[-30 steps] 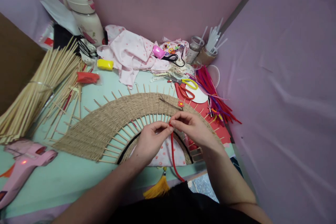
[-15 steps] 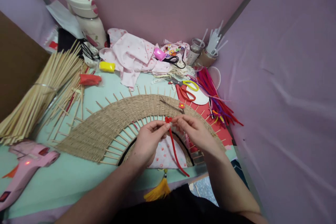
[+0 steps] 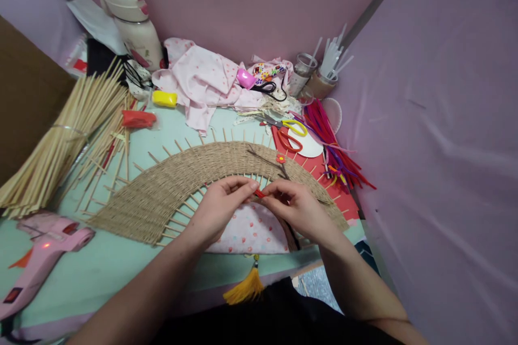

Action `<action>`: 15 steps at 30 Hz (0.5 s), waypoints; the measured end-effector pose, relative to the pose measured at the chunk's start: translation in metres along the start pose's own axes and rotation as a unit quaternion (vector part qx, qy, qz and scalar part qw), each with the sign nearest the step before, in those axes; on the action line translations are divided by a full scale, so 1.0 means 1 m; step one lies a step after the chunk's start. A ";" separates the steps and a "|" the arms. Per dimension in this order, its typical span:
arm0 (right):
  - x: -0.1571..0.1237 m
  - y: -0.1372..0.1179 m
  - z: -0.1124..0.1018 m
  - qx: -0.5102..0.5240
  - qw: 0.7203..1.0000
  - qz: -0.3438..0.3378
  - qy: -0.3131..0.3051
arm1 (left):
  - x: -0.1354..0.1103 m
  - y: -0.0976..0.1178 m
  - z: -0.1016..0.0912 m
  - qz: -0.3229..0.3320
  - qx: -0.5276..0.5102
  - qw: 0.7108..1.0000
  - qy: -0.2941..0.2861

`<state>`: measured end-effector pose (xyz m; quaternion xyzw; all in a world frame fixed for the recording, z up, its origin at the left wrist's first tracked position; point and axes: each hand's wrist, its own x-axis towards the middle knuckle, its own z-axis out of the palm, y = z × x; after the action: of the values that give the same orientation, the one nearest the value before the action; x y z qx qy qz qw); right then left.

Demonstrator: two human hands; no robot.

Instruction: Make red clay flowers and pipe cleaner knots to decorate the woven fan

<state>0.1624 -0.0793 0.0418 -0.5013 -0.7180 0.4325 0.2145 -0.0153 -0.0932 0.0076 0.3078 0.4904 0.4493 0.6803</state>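
Between the fingertips of both hands is a red pipe cleaner, mostly hidden by the fingers. My left hand pinches it from the left, and my right hand pinches it from the right. Below them lies a woven fan with thin wooden sticks poking out of its curved edges. A brown twig shape with a small red flower lies on the weave. Pink dotted fabric fills the fan's inner half-circle, and a yellow tassel hangs at its base.
On the left are a pink glue gun with a lit lamp and a bundle of wooden sticks. Scissors, a bunch of pipe cleaners and red card lie right. A bottle stands behind, beside crumpled cloth.
The pipe cleaner's long tail, which hung down over the fabric, no longer shows. Both hands have drawn close around the red piece, and the view has shifted slightly.
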 end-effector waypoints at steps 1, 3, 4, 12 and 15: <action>-0.001 -0.002 -0.001 -0.022 1.000 -0.016 0.003 | 0.001 0.001 0.000 0.005 0.011 1.000 -0.009; -0.004 -0.005 -0.002 -0.069 0.997 -0.044 0.012 | 0.001 0.001 0.001 0.007 0.034 0.999 -0.013; -0.005 -0.006 -0.002 -0.094 0.994 -0.057 0.019 | 0.002 0.001 0.001 0.006 0.047 0.999 -0.012; -0.010 -0.006 -0.001 -0.242 0.961 -0.114 0.071 | -0.005 0.014 0.003 -0.010 0.139 0.990 -0.007; -0.011 -0.005 0.000 -0.263 0.953 -0.132 0.077 | -0.007 0.015 0.002 -0.011 0.121 0.992 -0.019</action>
<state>0.1641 -0.0897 0.0473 -0.4720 -0.8477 0.1564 0.1848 -0.0192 -0.0932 0.0239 0.3909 0.5314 0.3732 0.6524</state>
